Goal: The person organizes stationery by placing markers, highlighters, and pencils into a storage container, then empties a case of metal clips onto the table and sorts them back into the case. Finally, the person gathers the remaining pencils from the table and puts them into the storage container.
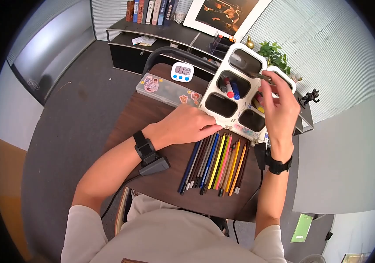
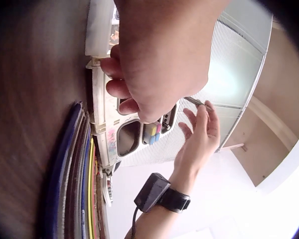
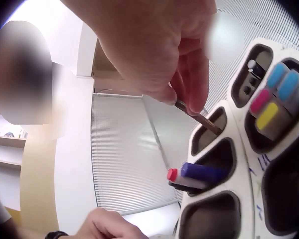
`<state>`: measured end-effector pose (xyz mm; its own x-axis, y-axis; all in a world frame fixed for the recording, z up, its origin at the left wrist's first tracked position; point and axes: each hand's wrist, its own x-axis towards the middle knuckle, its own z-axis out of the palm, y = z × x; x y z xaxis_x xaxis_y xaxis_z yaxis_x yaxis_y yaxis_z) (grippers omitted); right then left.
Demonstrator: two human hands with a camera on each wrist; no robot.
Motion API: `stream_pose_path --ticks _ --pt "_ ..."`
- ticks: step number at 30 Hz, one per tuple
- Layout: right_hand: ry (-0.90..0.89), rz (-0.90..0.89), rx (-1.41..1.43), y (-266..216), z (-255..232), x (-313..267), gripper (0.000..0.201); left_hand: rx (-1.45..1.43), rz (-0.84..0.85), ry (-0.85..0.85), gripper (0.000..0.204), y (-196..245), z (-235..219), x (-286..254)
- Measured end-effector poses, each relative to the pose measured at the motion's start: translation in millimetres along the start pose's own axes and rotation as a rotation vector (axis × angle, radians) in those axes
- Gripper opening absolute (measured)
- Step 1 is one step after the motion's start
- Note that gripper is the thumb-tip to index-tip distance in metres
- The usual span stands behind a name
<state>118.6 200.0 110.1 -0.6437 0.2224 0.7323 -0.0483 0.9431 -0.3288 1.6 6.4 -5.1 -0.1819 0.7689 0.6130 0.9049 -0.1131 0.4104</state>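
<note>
A white desk organizer with several dark compartments stands at the back right of the brown table. At its front left corner my left hand grips the edge, fingers curled against it in the left wrist view. My right hand is above the organizer and pinches a slim brownish stick, pencil-like in shape. The stick's lower end reaches into a rear compartment in the right wrist view. Markers with red and blue caps lean in the neighbouring compartment. Yellow, pink and blue blocks fill another.
Several colored pencils lie in a row in front of the organizer. A clear pencil case with stickers and a white digital timer sit to the left. Behind are a plant and a shelf with books.
</note>
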Motion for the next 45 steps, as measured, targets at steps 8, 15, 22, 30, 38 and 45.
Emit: stream_pose_path --ticks 8,15,22,30,38,45 --pt "0.01 -0.119 -0.147 13 10 2 0.026 -0.033 -0.007 -0.003 0.031 1 2 0" --pt "0.013 -0.113 -0.138 12 1 3 0.025 -0.017 -0.003 0.0 0.033 -1 4 -1" --pt "-0.396 -0.036 -0.055 -31 -47 -10 0.015 -0.005 -0.006 0.006 0.033 -1 3 0" --pt "-1.003 -0.143 0.013 -37 -53 -98 0.018 0.011 0.023 0.043 0.034 -3 2 0" --pt "-0.923 -0.506 -0.155 -36 -51 -132 0.02 0.018 -0.01 -0.017 0.03 -3 3 -1" --pt "-0.566 -0.561 -0.03 -40 -76 -87 0.034 -0.012 0.027 0.048 0.033 0 3 -1"
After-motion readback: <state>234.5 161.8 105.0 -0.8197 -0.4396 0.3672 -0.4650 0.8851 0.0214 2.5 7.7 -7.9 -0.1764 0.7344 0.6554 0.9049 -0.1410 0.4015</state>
